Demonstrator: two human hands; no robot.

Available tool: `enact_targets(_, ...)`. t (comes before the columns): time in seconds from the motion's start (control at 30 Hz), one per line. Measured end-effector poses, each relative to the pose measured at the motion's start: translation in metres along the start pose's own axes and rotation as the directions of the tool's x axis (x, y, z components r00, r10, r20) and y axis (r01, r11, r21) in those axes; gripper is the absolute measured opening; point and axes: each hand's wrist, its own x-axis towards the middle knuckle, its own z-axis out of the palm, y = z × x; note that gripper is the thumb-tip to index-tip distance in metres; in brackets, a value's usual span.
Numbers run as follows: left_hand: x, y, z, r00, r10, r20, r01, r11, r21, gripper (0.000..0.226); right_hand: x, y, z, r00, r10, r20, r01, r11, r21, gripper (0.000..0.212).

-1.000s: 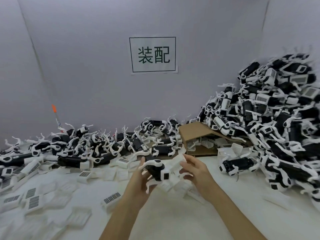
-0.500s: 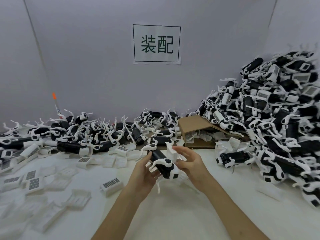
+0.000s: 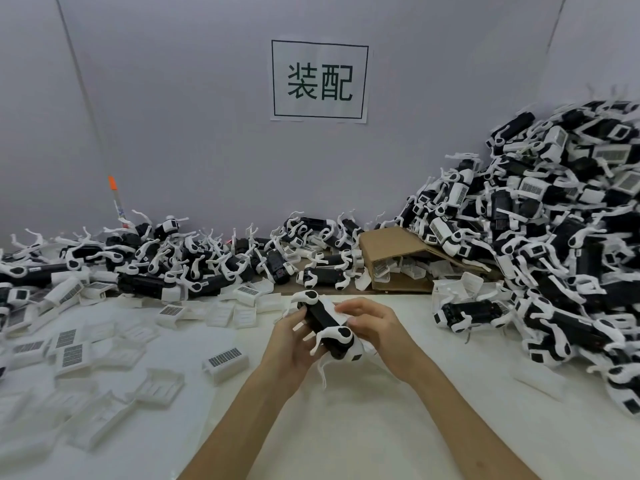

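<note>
A black-and-white plastic assembly with white curved legs is held above the table between both hands. The left hand is curled round its near side, and the right hand is curled over its far side, fingertips pressed on the black body.

Just beyond the right hand, a brown cardboard box is seen lying on its side, its open mouth turned toward the hands. Clear and white plastic pieces are packed inside it and spill out at the mouth.

On the wall beyond the hands, a white sheet is taped, printed with the framed characters 装配. To the left of the left hand, white covers are scattered, many bearing barcode labels too small to be read. To the right of the right hand, a tall heap of similar assemblies is stacked, barcode labels showing on several. A lower pile is spread beyond the left hand.
</note>
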Motion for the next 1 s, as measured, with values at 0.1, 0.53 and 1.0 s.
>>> enact_targets(0.1,-0.002,0.001,0.000,1.000,-0.010,-0.011,0.010,0.999,-0.031,0.017,-0.002,0.000,0.001,0.999,0.020,0.040,-0.020,1.000,-0.010,0.033)
enact_targets(0.53,-0.001,-0.003,0.005,0.998,0.049,0.043,-0.038,0.972,-0.230,0.032,-0.011,-0.004,0.016,0.991,-0.047,0.124,0.063,0.989,-0.132,0.070)
enact_targets(1.0,-0.003,-0.005,0.005,0.988,0.115,0.101,-0.125,0.987,0.103,0.056,-0.010,0.004,0.028,0.929,-0.351,-0.117,0.268,0.857,-0.441,0.030)
